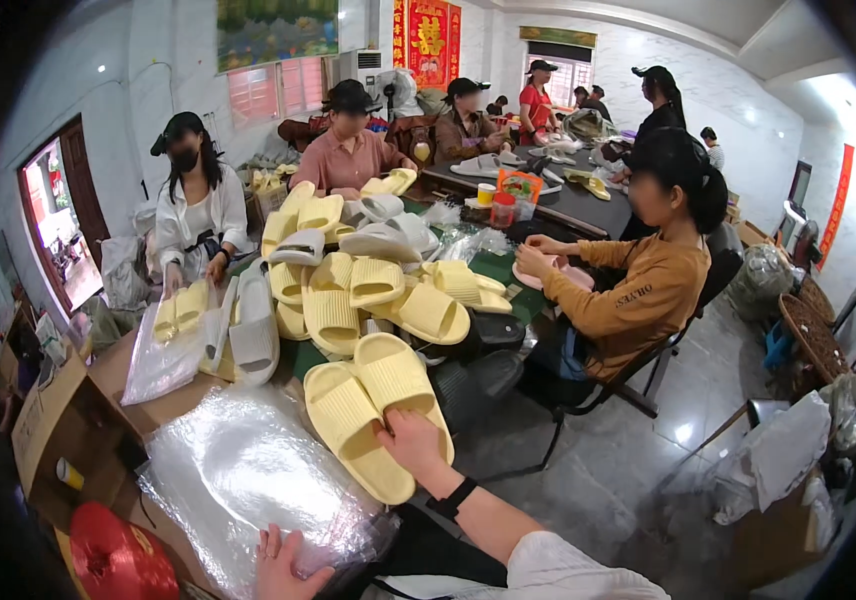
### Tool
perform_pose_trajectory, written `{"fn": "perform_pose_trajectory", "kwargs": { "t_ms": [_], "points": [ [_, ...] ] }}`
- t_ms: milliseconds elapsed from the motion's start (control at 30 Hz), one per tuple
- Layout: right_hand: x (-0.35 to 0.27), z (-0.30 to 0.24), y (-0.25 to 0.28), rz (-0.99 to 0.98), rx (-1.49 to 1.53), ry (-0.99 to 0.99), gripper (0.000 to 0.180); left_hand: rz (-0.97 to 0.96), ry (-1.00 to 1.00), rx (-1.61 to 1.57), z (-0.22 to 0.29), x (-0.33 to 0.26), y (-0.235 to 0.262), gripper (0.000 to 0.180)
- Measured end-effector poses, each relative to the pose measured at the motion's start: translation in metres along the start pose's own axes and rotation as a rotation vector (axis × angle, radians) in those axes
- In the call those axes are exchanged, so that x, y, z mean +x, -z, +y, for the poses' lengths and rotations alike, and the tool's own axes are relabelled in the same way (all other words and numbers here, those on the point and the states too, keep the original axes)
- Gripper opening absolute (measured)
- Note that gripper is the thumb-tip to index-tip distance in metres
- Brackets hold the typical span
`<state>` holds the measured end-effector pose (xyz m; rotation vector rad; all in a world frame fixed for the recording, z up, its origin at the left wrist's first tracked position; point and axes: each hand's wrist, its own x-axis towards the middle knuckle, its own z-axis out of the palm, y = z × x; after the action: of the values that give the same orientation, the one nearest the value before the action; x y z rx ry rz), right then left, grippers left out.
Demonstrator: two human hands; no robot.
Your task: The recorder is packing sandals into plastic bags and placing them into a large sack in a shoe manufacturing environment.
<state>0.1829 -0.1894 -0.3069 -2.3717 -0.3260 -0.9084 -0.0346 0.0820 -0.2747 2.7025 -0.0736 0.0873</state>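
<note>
My right hand [414, 442] grips a pair of yellow slippers [343, 415] by their inner edges, its fingertips partly hidden inside the openings. The slippers lie side by side, straps away from me. Down at the lower edge, my left hand [286, 568] rests with fingers apart on a stack of clear plastic bags [248, 465]. Just beyond the pair rises a heap of yellow slippers [333, 305] mixed with grey slippers [253, 330]. Dark slippers [483, 380] lie to the right of the pair.
An open cardboard box [73, 430] and a red roll of twine [120, 555] are at the left. A person in white [198, 205] handles bagged slippers; another in an orange-brown top [638, 290] holds pink slippers [560, 275]. More people sit around the dark table [588, 208] behind.
</note>
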Motion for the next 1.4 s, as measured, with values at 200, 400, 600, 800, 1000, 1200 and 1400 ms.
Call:
{"fn": "perform_pose_trajectory", "kwargs": {
  "t_ms": [200,400,600,800,1000,1200,1400],
  "points": [
    [-0.004,0.003,-0.001,0.001,-0.006,-0.001,0.022,0.002,-0.006,-0.021,-0.004,-0.003,-0.005,0.072],
    [0.001,0.004,-0.001,-0.027,-0.021,0.014,0.021,-0.035,0.088,-0.189,-0.01,0.008,-0.006,0.087],
    [0.0,0.0,-0.006,0.07,0.006,0.029,0.023,-0.024,0.073,-0.143,-0.009,0.008,-0.002,0.084],
    [-0.001,-0.003,-0.009,0.057,0.034,0.007,0.023,-0.005,0.049,-0.145,-0.014,0.003,-0.006,0.083],
    [-0.001,-0.001,0.003,-0.001,0.073,-0.024,0.022,0.012,-0.018,-0.024,-0.008,-0.004,-0.003,0.072],
    [0.026,0.006,0.02,0.052,0.359,-0.245,0.03,0.048,-0.03,-0.041,-0.001,-0.002,-0.003,0.071],
    [0.055,-0.039,0.041,0.019,0.725,-0.335,0.026,0.048,-0.037,-0.085,0.0,0.001,-0.001,0.072]
  ]
}}
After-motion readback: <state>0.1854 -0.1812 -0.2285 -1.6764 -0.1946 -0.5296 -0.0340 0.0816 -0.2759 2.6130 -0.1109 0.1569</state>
